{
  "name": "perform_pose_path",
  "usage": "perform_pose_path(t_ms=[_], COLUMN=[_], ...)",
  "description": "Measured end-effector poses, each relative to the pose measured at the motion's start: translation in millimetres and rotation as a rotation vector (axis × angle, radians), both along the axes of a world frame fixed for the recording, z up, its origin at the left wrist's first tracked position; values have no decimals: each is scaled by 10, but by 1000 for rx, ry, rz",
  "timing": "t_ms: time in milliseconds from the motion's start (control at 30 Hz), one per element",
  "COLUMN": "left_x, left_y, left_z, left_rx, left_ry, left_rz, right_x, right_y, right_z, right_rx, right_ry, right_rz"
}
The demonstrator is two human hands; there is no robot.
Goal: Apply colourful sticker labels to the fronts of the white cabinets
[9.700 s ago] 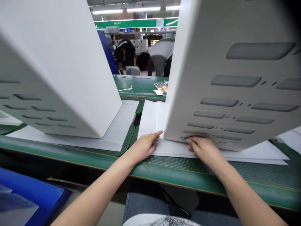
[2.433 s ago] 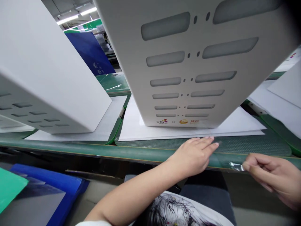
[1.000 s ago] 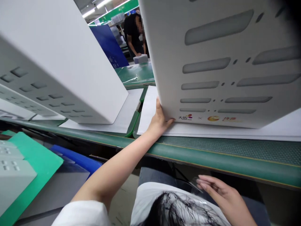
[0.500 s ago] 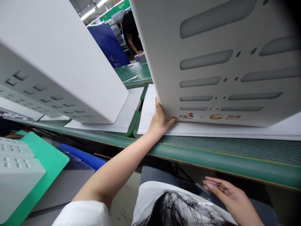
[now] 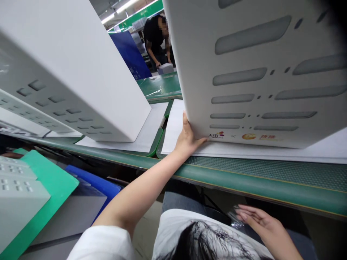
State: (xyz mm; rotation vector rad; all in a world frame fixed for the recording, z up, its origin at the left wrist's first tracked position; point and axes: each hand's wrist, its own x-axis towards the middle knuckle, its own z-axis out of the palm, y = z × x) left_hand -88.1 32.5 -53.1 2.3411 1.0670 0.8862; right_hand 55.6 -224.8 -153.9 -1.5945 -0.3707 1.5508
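White and smooth, the slotted box [image 5: 200, 83] stands at right, on thin paper sheets [image 5: 173, 119] over a green, bumpy-textured conveyor belt [image 5: 271, 169]. Long, round-ended slots [image 5: 232, 98] run up its face; printed logos [image 5: 248, 136] sit at the foot. At its near left corner rests the left hand [image 5: 188, 137] — arm stretched out, thumb spread from the fingers, 1 fingertip up along the side. Nearer me, the right hand [image 5: 261, 224] hangs low, pointing left — fingers pressed together, pinching crumpled clear film [image 5: 235, 218]. Left stands a 2nd white box [image 5: 92, 61].
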Motion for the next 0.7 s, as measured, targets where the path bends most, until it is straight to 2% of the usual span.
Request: perform_pose_path(t_ms=[67, 133, 200, 267, 333, 400, 467, 567, 700], left_x=[-104, -260, -408, -475, -421, -276, -115, 29, 66], left_y=[-51, -145, -246, -308, -306, -247, -168, -81, -49], left_z=[32, 86, 139, 161, 142, 104, 74, 56, 30], left_rx=[22, 116, 262, 309, 202, 32, -67, -96, -89], left_ry=[-41, -74, -98, -138, -172, -136, -36, 59, 107], left_rz=[-72, -86, 1, 122, 174, 133, 77, 73, 113], right_x=[31, 70, 90, 67, 3, -76, -137, -163, -130], right_y=[-44, -79, -85, -50, 20, 94, 137, 107, -13], right_z=[-38, -78, -101, -98, -72, -42, -23, -23, -43], right_rx=[7, 1, 0, 13, 38, 70, 103, 113, 67], right_ry=[-2, 2, 5, 3, -6, -4, 10, 17, -41], right_rz=[13, 11, 5, 3, 9, 28, 58, 93, 59])
